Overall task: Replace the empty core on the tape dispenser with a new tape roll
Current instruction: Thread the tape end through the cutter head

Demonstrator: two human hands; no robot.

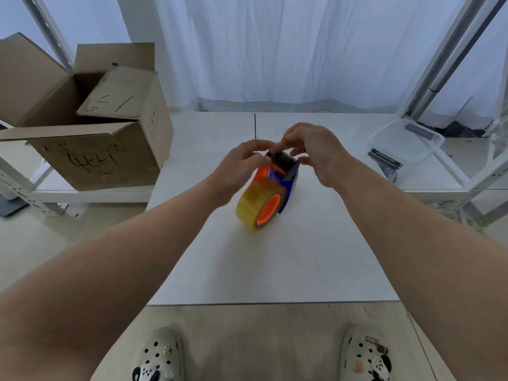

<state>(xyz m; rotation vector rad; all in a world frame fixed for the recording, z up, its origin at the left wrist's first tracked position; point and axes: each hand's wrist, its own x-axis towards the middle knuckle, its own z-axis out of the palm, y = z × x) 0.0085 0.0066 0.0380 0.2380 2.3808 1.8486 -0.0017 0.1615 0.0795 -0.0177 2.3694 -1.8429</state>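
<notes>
Tape dispenser (280, 171), orange and blue, stands on the white table (275, 265) a little far of centre, its serrated cutter end pointing away from the person. Mounted on its orange hub is a tape roll (254, 206), clear with a yellowish tint, which forms the near end of the assembly and rests on the table surface.

Left hand (242, 166) is at the left side of the dispenser's far end, fingers curled and pinched together at the dark cutter section. Right hand (316, 149) reaches over from the right, fingers bent, with fingertips meeting the same cutter section from the far side and thumb at the blue side plate. Both hands are closed in a pinch on the dispenser head; whether a tape end lies between the fingertips cannot be told, as that area is blurred.

Left of the table, an open cardboard box (90, 127) with handwritten marks sits on a lower shelf, flaps raised. On the right, a clear plastic container (406, 141) rests on an adjoining surface, well apart from the dispenser. White curtains (275, 50) hang along the far side. At the near edge, two perforated clogs (159, 356) with charms stand on the pale floor.
</notes>
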